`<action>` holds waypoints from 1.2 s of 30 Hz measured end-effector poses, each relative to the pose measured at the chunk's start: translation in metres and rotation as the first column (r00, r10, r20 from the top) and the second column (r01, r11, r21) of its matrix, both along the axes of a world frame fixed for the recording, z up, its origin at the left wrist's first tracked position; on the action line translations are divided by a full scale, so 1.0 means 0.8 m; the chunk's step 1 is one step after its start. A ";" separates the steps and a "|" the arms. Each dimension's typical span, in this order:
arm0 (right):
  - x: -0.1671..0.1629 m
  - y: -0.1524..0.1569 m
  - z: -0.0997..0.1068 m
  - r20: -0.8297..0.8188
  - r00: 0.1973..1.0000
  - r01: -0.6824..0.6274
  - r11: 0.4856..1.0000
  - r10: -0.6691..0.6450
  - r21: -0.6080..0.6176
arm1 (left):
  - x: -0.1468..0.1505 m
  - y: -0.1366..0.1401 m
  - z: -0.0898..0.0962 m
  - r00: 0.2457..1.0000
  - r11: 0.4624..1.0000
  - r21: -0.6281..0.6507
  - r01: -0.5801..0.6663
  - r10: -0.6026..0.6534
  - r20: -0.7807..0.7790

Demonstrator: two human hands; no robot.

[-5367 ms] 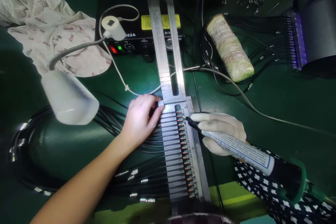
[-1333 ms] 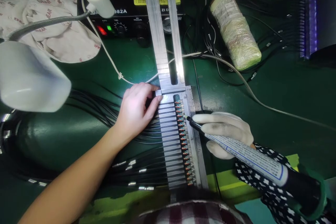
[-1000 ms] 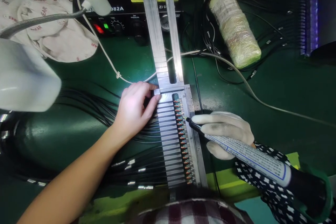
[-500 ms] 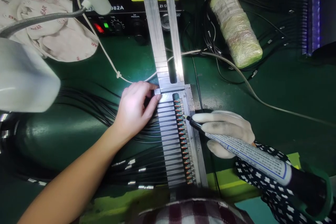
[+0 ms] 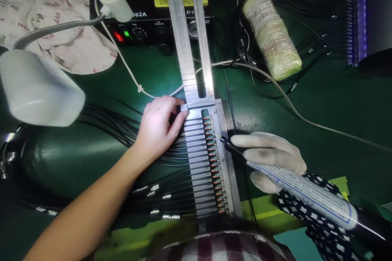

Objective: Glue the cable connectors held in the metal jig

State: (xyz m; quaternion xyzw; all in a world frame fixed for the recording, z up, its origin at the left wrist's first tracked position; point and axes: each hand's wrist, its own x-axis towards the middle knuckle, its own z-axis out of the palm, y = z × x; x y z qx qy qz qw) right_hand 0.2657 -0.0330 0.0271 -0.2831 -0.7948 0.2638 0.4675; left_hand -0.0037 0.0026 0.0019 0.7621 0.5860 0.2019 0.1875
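Observation:
A metal jig point(image 5: 193, 171) lies in front of me, with black cables point(image 5: 171, 155) laid across it in slots. Their stripped ends and small connectors point(image 5: 216, 164) form a column along its right part. My bare left hand point(image 5: 161, 124) pinches the jig's upper left corner between thumb and forefinger. In my gloved right hand point(image 5: 272, 159) is a dispensing syringe point(image 5: 301, 191) with a white, blue-lined label and a black front end. Its tip hovers over the jig's right rail, just right of the connectors; whether it touches cannot be told.
A slotted metal bar frame point(image 5: 180, 36) extends from the jig toward a black dispenser box point(image 5: 143, 38) with lit switches. At left stand a white lamp point(image 5: 43, 89) and a printed cloth point(image 5: 70, 28). A plastic-wrapped bundle point(image 5: 274, 36) and a pale cord point(image 5: 290, 102) lie at right.
My right hand has drawn the syringe a little right and down, its tip leaving the connector column. My left hand holds its place. The background shifts slightly with my head.

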 end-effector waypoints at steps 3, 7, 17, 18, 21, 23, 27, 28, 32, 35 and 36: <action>0.001 -0.008 0.002 0.040 0.999 0.006 1.000 -0.005 -0.027 | 0.000 0.000 0.001 1.000 1.000 -0.011 -0.004 0.004 0.003; -0.003 -0.006 -0.006 0.035 0.999 0.000 1.000 0.000 0.005 | 0.001 0.000 0.002 1.000 1.000 -0.007 -0.007 0.007 -0.007; -0.002 -0.003 -0.010 0.075 0.997 0.012 1.000 -0.011 -0.010 | 0.001 0.000 0.001 1.000 1.000 0.007 -0.003 0.003 -0.005; -0.002 -0.004 -0.010 0.076 0.997 0.018 1.000 -0.017 -0.008 | 0.001 0.000 0.002 1.000 1.000 0.003 -0.005 0.005 -0.003; -0.002 -0.006 -0.013 0.052 0.999 0.010 1.000 -0.010 -0.009 | 0.001 0.000 0.002 1.000 1.000 -0.010 -0.013 0.013 -0.013; -0.002 -0.007 -0.013 0.042 0.999 0.002 1.000 -0.002 -0.013 | 0.001 0.001 0.003 1.000 1.000 -0.018 -0.016 0.016 -0.021; -0.003 -0.007 -0.012 0.057 0.998 0.006 1.000 -0.006 -0.007 | 0.001 0.001 0.002 1.000 1.000 -0.018 -0.013 0.012 -0.023; -0.003 -0.007 -0.012 0.057 0.998 0.004 1.000 -0.003 -0.006 | 0.001 0.001 0.002 1.000 1.000 -0.015 -0.014 0.014 -0.023; -0.002 -0.007 -0.012 0.048 0.999 0.023 1.000 -0.022 -0.015 | 0.001 0.001 0.002 1.000 1.000 -0.011 -0.017 0.017 -0.018; -0.002 -0.006 -0.013 0.034 0.999 0.027 0.999 -0.026 -0.018 | 0.001 0.000 0.002 1.000 1.000 -0.011 -0.012 0.012 -0.009; -0.003 -0.005 -0.013 0.032 0.999 0.021 1.000 -0.020 -0.019 | 0.001 0.000 0.002 1.000 1.000 -0.012 -0.011 0.011 -0.007</action>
